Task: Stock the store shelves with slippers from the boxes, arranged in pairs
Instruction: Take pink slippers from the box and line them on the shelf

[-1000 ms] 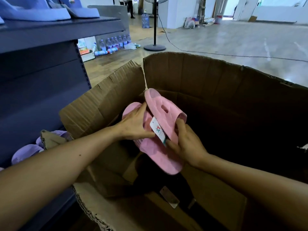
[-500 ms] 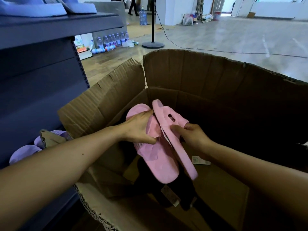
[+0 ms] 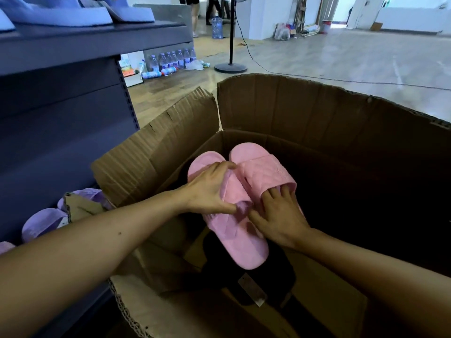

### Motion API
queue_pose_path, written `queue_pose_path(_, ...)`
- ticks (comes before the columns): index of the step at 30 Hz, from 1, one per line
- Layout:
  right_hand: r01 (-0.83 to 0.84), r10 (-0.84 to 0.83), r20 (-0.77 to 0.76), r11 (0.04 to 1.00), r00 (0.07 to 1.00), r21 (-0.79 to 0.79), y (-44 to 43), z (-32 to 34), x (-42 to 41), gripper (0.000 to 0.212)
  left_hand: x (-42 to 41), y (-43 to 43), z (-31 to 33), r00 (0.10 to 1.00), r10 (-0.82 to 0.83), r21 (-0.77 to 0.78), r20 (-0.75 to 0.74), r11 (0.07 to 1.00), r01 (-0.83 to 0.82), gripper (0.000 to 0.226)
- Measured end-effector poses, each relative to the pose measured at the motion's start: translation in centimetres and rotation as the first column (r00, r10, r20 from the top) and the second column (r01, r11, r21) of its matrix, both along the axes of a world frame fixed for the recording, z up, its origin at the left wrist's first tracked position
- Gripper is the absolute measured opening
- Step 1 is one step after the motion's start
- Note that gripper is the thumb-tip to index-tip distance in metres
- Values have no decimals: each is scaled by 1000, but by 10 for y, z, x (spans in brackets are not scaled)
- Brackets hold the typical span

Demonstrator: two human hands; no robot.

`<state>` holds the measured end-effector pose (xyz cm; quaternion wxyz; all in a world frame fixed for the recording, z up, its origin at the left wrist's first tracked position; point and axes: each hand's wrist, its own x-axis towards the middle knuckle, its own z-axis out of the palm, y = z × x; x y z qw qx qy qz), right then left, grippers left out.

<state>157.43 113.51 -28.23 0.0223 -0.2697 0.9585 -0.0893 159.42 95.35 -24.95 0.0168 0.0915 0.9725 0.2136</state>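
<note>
Open cardboard box [image 3: 317, 113] beside dark shelf [image 3: 73, 45]. Over the box, two pink slippers [image 3: 244, 230] side by side. Left hand [image 3: 210, 191] reaches in palm down, fingers clamped around left slipper's strap; right hand [image 3: 278, 215] has fingertips tucked under right strap.

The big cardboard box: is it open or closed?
Open. The cardboard box's flaps stand up, and both hands hold the pink slippers over its dark inside.
</note>
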Motion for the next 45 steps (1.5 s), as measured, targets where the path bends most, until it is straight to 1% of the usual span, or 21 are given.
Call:
queue_pose_path(3,-10,11,-15,999,1000,44,-12,-3,4,97,5,1,0,998,-3,-37,64,999,6,101)
queue_pose_path(7,-16,17,-8,992,1000,125,-22,10,6,98,12,-1,-1,995,62,-16,78,998,-61,87)
queue_pose_path(8,-34,37,-13,987,999,158,-23,14,7,94,13,-1,0,993,81,-15,84,997,-80,84)
queue_pose_path(10,-50,55,-19,980,998,192,-24,20,8,70,13,-1,2,989,115,-6,95,993,-115,82)
queue_pose_path(11,-52,57,-28,982,998,181,-23,24,9,59,12,-2,4,988,125,-2,92,992,-125,83)
queue_pose_path(13,-59,70,-81,990,994,126,-21,34,10,45,12,-2,13,988,132,-9,81,991,-132,84)
queue_pose_path(16,-86,91,-173,996,981,35,-20,55,13,36,15,-3,32,991,122,-45,46,992,-120,75)
queue_pose_path(20,-105,129,-293,990,947,97,-24,99,23,37,26,-12,77,996,94,-127,-14,987,-95,84)
queue_pose_path(22,-105,136,-346,989,928,106,-27,133,33,35,37,-16,107,995,57,-129,-87,989,-68,84)
queue_pose_path(24,-89,120,-379,991,918,97,-30,174,45,34,55,-15,145,981,71,-93,-178,992,-89,78)
queue_pose_path(27,-64,80,-385,996,919,55,-39,248,65,32,80,-17,211,957,139,46,-254,990,-132,69)
queue_pose_path(30,-78,83,-350,997,933,28,-52,320,87,29,106,-25,280,951,160,162,-265,980,-120,59)
queue_pose_path(31,-99,88,-315,995,945,-19,-56,342,95,28,117,-28,304,951,167,175,-262,977,-124,58)
queue_pose_path(33,-143,109,-227,980,968,-137,-62,383,117,34,143,-39,348,944,214,124,-250,974,-188,70)
queue_pose_path(35,-154,126,-162,973,979,-174,-69,420,140,38,178,-49,391,923,283,23,-261,958,-287,86)
queue_pose_path(36,-157,135,-127,971,983,-183,-75,438,152,39,197,-53,410,912,310,4,-270,947,-321,87)
queue_pose_path(37,-169,157,-72,964,985,-205,-83,457,166,40,215,-56,429,901,341,11,-269,936,-352,82)
queue_pose_path(39,-209,229,30,930,973,-302,-102,495,193,35,252,-61,468,885,403,32,-232,913,-407,67)
queue_pose_path(40,-233,274,74,910,959,-344,-115,515,210,33,275,-66,488,868,455,32,-197,888,-459,64)
queue_pose_path(43,-279,363,138,865,921,-417,-139,548,252,34,332,-84,528,837,511,25,-197,856,-517,75)
queue_pose_path(45,-334,432,156,841,888,-427,-152,563,285,29,386,-93,551,812,560,47,-162,827,-560,72)
